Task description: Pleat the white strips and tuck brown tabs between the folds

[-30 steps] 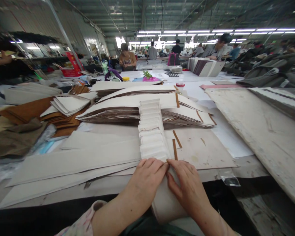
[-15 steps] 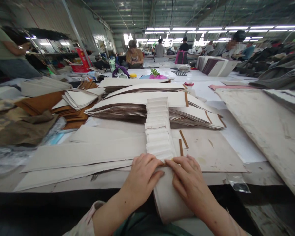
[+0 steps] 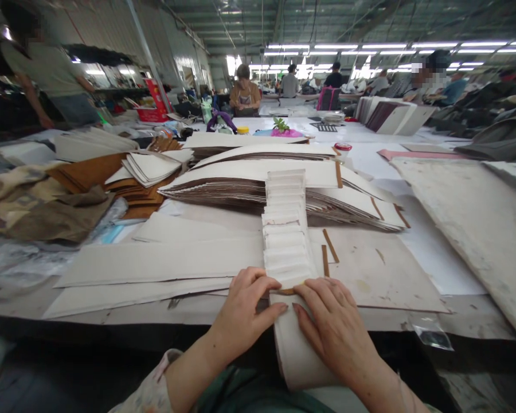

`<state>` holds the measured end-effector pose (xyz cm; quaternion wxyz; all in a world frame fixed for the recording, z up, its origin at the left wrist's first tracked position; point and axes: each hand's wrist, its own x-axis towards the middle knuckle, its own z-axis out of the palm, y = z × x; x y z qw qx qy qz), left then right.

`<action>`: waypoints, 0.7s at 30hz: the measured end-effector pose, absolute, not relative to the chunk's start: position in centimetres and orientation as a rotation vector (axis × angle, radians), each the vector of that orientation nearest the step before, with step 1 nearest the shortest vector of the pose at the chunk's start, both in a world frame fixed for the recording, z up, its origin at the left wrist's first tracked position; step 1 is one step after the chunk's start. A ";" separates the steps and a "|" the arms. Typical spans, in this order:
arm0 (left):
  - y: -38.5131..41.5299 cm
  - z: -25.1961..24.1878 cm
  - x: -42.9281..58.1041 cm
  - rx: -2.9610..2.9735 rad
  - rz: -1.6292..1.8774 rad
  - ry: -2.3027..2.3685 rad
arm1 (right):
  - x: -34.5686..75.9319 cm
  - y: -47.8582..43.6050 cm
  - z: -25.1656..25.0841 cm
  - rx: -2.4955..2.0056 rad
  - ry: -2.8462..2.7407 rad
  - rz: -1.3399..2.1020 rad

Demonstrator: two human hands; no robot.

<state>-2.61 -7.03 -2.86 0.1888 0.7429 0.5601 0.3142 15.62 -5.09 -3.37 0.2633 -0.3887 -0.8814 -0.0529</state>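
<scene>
A long white strip (image 3: 293, 344) hangs over the table's near edge toward my lap. My left hand (image 3: 245, 312) and my right hand (image 3: 331, 327) rest on its upper end, fingers curled and pressing its top edge, thumbs almost meeting in the middle. A thin brown sliver shows at that edge between my fingertips. Just beyond them a row of overlapping white pieces (image 3: 286, 229) runs away from me up onto a big stack of white-and-brown sheets (image 3: 258, 183). Two thin brown strips (image 3: 327, 252) lie right of the row.
Long white sheets (image 3: 155, 269) spread to the left on the table. Brown and white stacks (image 3: 133, 178) and crumpled fabric (image 3: 47, 212) lie far left. A large stained board (image 3: 468, 223) fills the right. People work at the tables behind; one stands at far left.
My hands have slid a little down the strip's top edge and the thumbs have drawn closer together. The camera has swung left, bringing the standing person into view.
</scene>
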 end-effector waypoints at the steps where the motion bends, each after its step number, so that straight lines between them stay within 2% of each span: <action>1: -7.1 -3.1 -2.8 2.044 0.915 1.560 | 15.6 -5.1 -3.3 -1.055 -2.381 -0.134; 7: -7.5 -3.8 -3.1 1.973 1.000 1.472 | 15.5 -4.9 -2.9 -1.020 -2.433 -0.125; 13: -7.4 -3.8 -3.3 2.059 1.001 1.452 | 14.9 -4.6 -2.3 -0.932 -2.541 0.032; 21: -7.4 -5.1 -3.9 2.517 1.015 1.475 | 15.4 -5.0 -3.7 -0.847 -2.562 -0.187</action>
